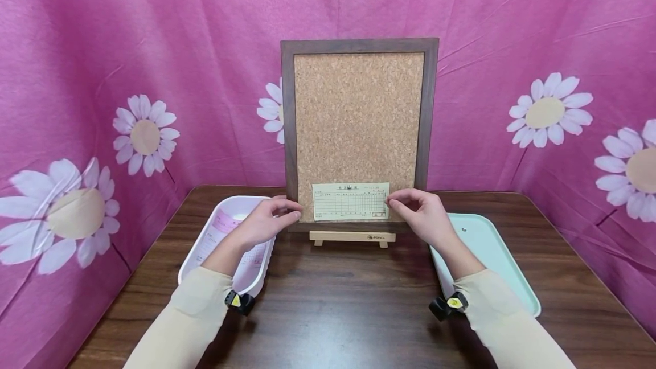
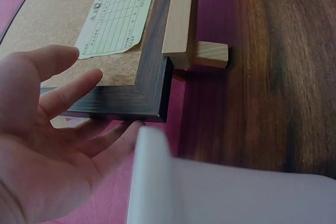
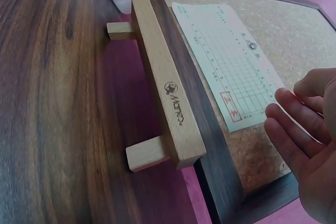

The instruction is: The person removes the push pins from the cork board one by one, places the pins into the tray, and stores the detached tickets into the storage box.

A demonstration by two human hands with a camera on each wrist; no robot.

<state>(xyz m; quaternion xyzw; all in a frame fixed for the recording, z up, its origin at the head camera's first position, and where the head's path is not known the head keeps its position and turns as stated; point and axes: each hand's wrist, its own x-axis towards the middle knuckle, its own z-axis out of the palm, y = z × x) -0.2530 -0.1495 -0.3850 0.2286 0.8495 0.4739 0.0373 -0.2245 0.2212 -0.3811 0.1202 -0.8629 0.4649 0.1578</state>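
Note:
A pale green printed slip lies against the bottom of a framed corkboard on a small wooden easel. One silver pushpin shows at the slip's upper middle. At the frame's lower left side, my left hand holds the board's edge, some fingers in front and others behind it. My right hand is by the slip's right edge, thumb and forefinger close together. In the right wrist view its fingers are loosely bent, fingertips at the slip's edge; firm contact cannot be told.
A white basket with pink and white printed slips stands left, partly under my left forearm. On the right lies a mint green tray with a tiny metal item near its far edge. A pink flowered cloth hangs behind the wooden table.

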